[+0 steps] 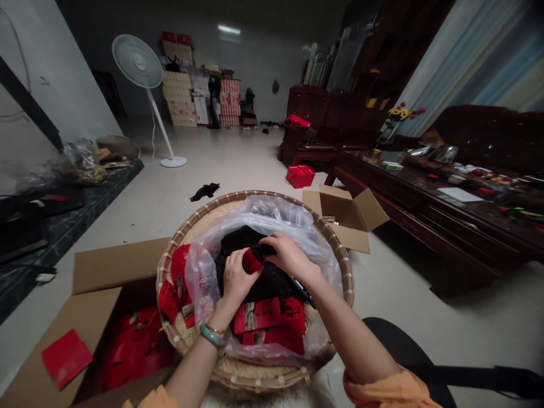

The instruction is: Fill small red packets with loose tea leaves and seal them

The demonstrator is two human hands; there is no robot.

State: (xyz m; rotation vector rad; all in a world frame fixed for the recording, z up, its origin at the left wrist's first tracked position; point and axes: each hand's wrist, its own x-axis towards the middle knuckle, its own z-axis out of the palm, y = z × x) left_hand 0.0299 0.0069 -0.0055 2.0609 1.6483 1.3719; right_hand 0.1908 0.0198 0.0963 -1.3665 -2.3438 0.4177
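Observation:
My left hand [237, 279] is closed around a small red packet [252, 262], its mouth facing up and to the right. My right hand [289, 256] pinches a clump of dark, crinkled material [264, 250] at that mouth. Below both hands lies a heap of the same black material [240, 241] inside a clear plastic bag [199, 283]. The bag lines a round woven basket [346, 272]. Printed red packets [270, 323] lie in the near part of the bag. More red packets [181, 272] sit at the basket's left side.
An open cardboard box [91, 309] at the left holds many red packets, with one red packet [67, 358] on its flap. Another open box [340, 218] stands right of the basket. A dark wooden table [408, 192], a standing fan [159, 124] and a black stool [395, 345] surround the area.

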